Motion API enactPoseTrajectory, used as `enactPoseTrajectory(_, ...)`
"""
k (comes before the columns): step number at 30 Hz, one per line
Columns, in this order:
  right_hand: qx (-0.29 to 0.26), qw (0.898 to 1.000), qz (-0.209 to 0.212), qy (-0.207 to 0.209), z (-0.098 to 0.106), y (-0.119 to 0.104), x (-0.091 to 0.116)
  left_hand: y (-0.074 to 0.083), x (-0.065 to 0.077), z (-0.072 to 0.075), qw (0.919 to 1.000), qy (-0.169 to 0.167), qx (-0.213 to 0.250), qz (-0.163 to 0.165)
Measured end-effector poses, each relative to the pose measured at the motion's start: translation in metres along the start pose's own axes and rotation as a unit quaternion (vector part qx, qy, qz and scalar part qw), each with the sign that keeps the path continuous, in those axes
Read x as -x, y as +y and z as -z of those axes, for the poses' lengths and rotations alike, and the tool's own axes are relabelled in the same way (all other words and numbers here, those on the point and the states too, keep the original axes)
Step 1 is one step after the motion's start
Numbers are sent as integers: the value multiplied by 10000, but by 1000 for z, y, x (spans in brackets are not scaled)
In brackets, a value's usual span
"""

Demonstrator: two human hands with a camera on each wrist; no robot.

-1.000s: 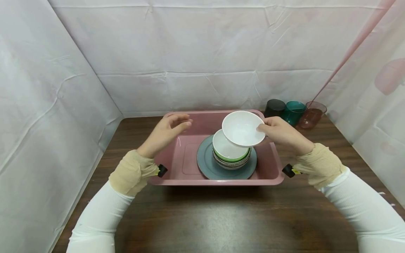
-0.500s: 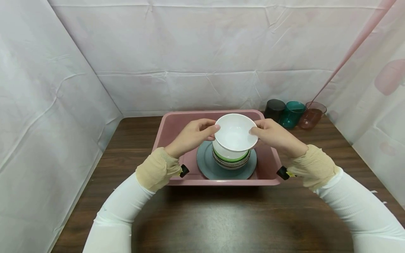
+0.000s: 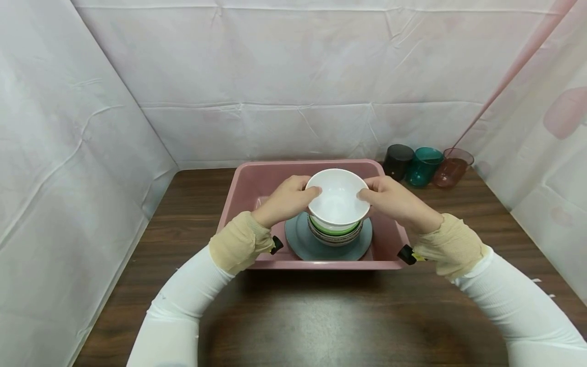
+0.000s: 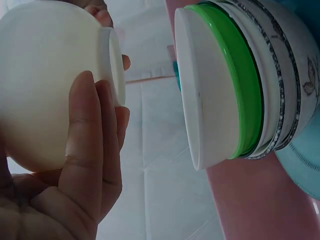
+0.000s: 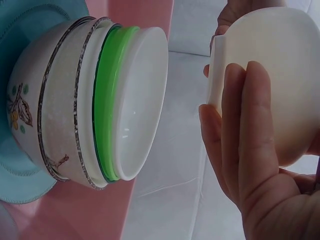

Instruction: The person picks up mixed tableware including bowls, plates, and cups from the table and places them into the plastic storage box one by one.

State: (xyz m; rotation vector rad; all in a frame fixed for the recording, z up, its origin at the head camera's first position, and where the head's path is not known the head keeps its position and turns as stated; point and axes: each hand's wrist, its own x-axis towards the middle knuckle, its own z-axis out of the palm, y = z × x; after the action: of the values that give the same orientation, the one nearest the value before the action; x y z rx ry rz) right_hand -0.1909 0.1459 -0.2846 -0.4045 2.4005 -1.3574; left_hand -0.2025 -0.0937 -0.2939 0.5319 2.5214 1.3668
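A white bowl (image 3: 338, 196) is held between my two hands over a pink basin (image 3: 321, 265). My left hand (image 3: 285, 201) grips its left side, thumb over the rim and fingers beneath. On the opposite side my right hand (image 3: 395, 203) holds it the same way. Under it stands a stack of bowls (image 3: 336, 239), topped by another white one (image 4: 187, 90), with a green-rimmed bowl (image 5: 107, 105) and speckled-rim patterned bowls (image 5: 30, 100) lower down. Both wrist views show a gap between the held bowl and the stack. The stack sits on a blue-grey plate (image 3: 299, 239).
A black cup (image 3: 397, 160), a teal cup (image 3: 424, 168) and a reddish clear cup (image 3: 451, 168) stand together behind the basin's right corner. The dark wooden table (image 3: 339, 316) extends in front. Pale curtains (image 3: 284, 81) enclose the back and sides.
My left hand has come in from the left and taken hold of the bowl. The bowl has shifted left and slightly toward me, now over the stack, with the right hand still gripping it.
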Motion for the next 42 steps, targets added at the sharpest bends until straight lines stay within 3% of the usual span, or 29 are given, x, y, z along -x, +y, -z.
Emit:
enactPoseTrajectory(16, 50, 9999, -125, -57, 4, 3, 4, 7, -6, 3, 9947, 111, -981, -302)
enactPoseTrajectory(22, -347, 9990, 251, -91, 15, 11, 8, 4, -10, 4, 9927, 140, -1190, -168)
enactPoseTrajectory(29, -86, 9990, 212, 382, 29, 23, 14, -4, -17, 4, 9949, 107, -996, 105)
enactPoseTrajectory(35, 289, 9966, -20, 765, 38, 42, 15, -13, -22, 2, 9902, 36, -1386, 189)
enactPoseTrajectory(42, 519, 9931, -475, 940, 41, 67, 10, -20, -25, -1, 9870, -87, -1555, 397)
